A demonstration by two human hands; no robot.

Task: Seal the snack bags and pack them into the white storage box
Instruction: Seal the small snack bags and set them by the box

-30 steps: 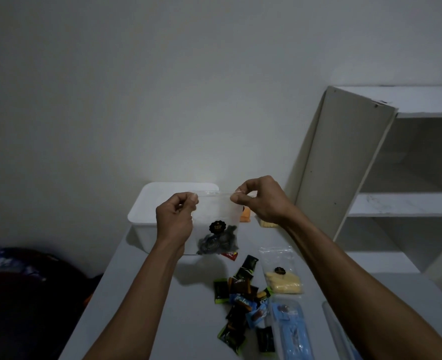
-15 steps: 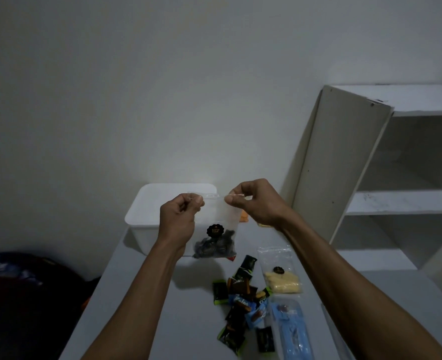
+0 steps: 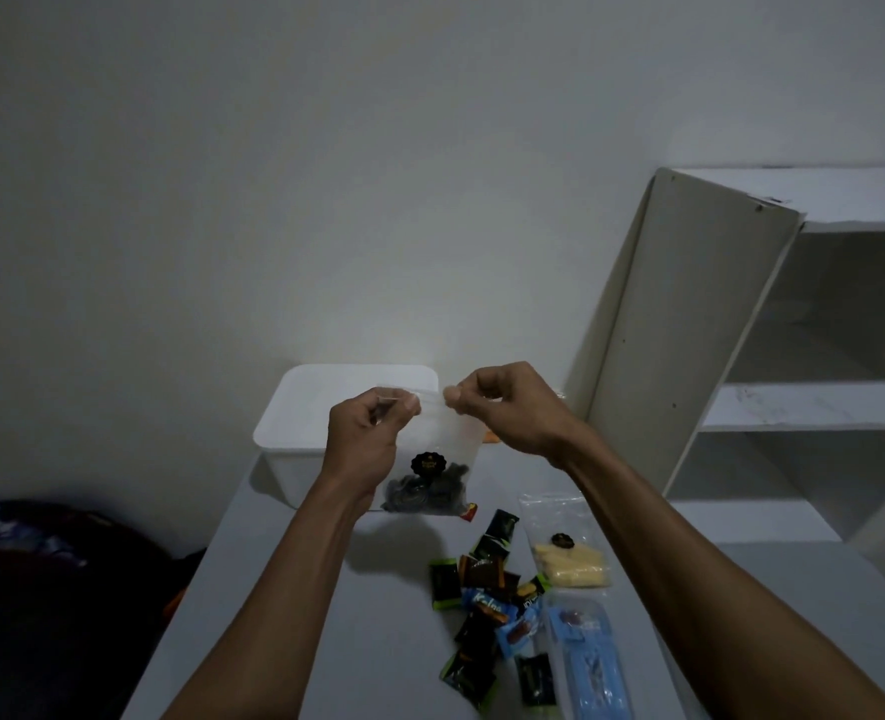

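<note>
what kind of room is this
Probably a room in a home, dimly lit and used for storage or packing: a tall white empty shelving unit against a bare wall, and a pale grey table holding a white plastic storage box.

Two bare, sleeveless forearms (image 3: 284, 579)

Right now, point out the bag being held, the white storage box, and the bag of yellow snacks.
Held clear bag (image 3: 432, 480): head view, on its black round sticker.
White storage box (image 3: 295, 462): head view, front wall.
Yellow snack bag (image 3: 573, 563): head view, on the yellow contents.
</note>
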